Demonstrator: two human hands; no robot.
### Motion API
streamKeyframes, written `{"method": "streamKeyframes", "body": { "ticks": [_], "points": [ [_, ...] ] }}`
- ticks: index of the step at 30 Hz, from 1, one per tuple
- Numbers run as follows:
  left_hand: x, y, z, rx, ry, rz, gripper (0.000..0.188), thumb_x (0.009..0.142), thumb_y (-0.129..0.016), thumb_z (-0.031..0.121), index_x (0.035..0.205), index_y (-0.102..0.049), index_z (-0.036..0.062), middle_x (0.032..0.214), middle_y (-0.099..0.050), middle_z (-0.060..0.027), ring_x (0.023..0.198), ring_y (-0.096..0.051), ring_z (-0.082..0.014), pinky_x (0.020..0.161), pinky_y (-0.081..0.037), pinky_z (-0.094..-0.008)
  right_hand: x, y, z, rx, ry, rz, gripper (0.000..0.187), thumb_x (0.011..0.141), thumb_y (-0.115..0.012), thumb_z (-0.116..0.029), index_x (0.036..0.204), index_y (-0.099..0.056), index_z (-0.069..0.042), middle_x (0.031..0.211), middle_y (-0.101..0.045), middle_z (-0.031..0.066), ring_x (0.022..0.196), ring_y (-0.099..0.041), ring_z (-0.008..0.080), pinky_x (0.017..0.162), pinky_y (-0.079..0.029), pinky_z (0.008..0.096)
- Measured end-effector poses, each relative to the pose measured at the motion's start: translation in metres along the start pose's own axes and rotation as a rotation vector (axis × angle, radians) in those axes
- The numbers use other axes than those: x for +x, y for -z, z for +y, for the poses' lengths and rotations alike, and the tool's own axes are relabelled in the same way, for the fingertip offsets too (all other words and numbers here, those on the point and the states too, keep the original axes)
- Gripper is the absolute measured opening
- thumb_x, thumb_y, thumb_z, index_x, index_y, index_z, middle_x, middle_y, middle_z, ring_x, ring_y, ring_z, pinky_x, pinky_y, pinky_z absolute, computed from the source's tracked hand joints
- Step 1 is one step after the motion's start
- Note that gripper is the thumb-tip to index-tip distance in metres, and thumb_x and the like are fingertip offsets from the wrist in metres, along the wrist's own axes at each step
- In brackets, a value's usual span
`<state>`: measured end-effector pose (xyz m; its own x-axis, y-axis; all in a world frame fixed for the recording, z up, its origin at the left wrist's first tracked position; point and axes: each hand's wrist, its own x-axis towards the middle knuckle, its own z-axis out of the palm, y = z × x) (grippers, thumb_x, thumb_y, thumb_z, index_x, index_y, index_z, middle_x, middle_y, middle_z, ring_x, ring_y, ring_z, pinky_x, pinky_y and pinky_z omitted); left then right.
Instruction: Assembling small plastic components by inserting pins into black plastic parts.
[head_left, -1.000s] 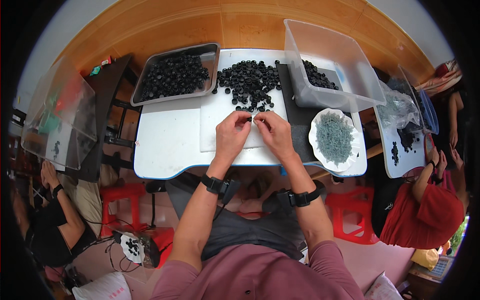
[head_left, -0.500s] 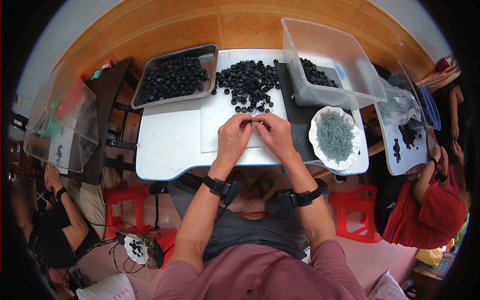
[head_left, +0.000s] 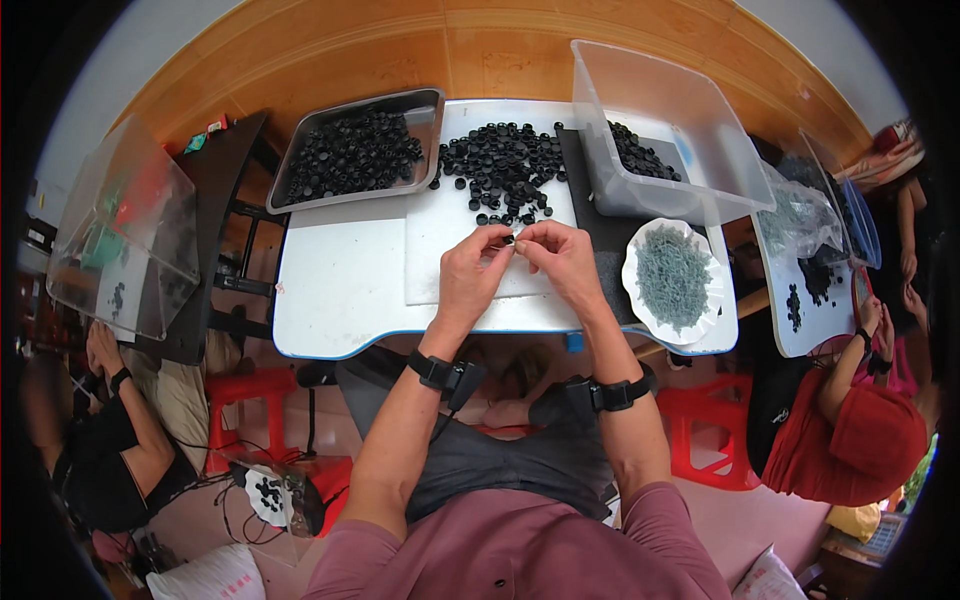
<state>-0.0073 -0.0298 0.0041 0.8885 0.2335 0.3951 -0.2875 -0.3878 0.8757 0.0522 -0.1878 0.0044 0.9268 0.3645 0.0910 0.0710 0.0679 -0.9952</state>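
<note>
Over the white board [head_left: 425, 270], my two hands meet fingertip to fingertip. My left hand [head_left: 473, 268] pinches a small black round cap [head_left: 508, 240] between thumb and forefinger. My right hand [head_left: 560, 262] is closed in a pinch right beside the cap; whatever its fingertips hold is too small to make out. Just beyond my fingers lies a loose pile of black round caps [head_left: 505, 160]. To the right of my right hand, a white scalloped plate [head_left: 634, 290] holds a heap of small grey-green pieces [head_left: 674, 277].
A metal tray [head_left: 425, 140] full of black caps stands at the back left. At the back right, a clear plastic bin [head_left: 690, 195] with more caps sits on a dark mat [head_left: 580, 180]. Co-workers sit at tables on both sides, near red stools [head_left: 705, 430].
My right hand has shifted slightly right and its fingers have turned, so the black cap in my left fingertips shows more. The whole view has moved a little.
</note>
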Motion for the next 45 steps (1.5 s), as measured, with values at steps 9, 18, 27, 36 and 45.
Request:
{"method": "streamKeyframes", "body": {
  "ticks": [9, 18, 27, 36, 45],
  "points": [
    [-0.003, -0.001, -0.001, 0.044, -0.017, -0.009, 0.021, 0.090, -0.073, 0.004, 0.111, -0.071, 0.0031, 0.097, -0.077, -0.0124, 0.087, -0.077, -0.0244, 0.076, -0.060, -0.0325, -0.003, 0.001, -0.002, -0.048, -0.035, 0.008, 0.010, 0.090, -0.076, -0.008, 0.094, -0.076, 0.001, 0.079, -0.071, 0.0000, 0.065, -0.059, 0.0040, 0.056, -0.046, 0.0208],
    [-0.002, -0.001, 0.001, -0.091, 0.009, 0.002, 0.023, 0.093, -0.074, 0.008, 0.113, -0.067, 0.0002, 0.097, -0.078, -0.0156, 0.087, -0.078, -0.0231, 0.076, -0.060, -0.0322, -0.004, 0.000, -0.002, -0.125, 0.103, 0.072, 0.011, 0.087, -0.076, -0.005, 0.097, -0.077, -0.002, 0.088, -0.070, 0.0000, 0.066, -0.056, 0.0036, 0.057, -0.043, 0.0204],
    [0.001, 0.001, -0.001, -0.231, 0.190, -0.058, 0.021, 0.094, -0.075, 0.015, 0.106, -0.069, -0.0018, 0.092, -0.077, -0.0097, 0.085, -0.074, -0.0135, 0.076, -0.058, -0.0279, -0.011, -0.012, -0.003, -0.370, 0.375, 0.131, 0.021, 0.082, -0.075, 0.001, 0.102, -0.073, -0.004, 0.090, -0.068, 0.0052, 0.062, -0.057, 0.0100, 0.055, -0.046, 0.0246],
    [0.001, 0.001, -0.007, -0.217, 0.172, -0.051, 0.023, 0.102, -0.066, 0.020, 0.106, -0.072, -0.0017, 0.088, -0.077, -0.0087, 0.084, -0.074, -0.0137, 0.075, -0.057, -0.0283, -0.012, -0.013, -0.003, -0.337, 0.318, 0.160, 0.020, 0.085, -0.075, -0.001, 0.105, -0.075, -0.002, 0.089, -0.073, 0.0054, 0.063, -0.060, 0.0090, 0.057, -0.048, 0.0250],
    [0.001, -0.002, -0.008, -0.143, 0.093, -0.049, 0.021, 0.101, -0.066, 0.017, 0.111, -0.072, 0.0002, 0.088, -0.077, -0.0118, 0.080, -0.075, -0.0172, 0.072, -0.056, -0.0291, -0.010, -0.008, 0.001, -0.070, 0.128, 0.124, 0.023, 0.088, -0.074, -0.002, 0.112, -0.077, -0.002, 0.090, -0.075, 0.0026, 0.069, -0.061, 0.0052, 0.061, -0.050, 0.0228]
  ]
}}
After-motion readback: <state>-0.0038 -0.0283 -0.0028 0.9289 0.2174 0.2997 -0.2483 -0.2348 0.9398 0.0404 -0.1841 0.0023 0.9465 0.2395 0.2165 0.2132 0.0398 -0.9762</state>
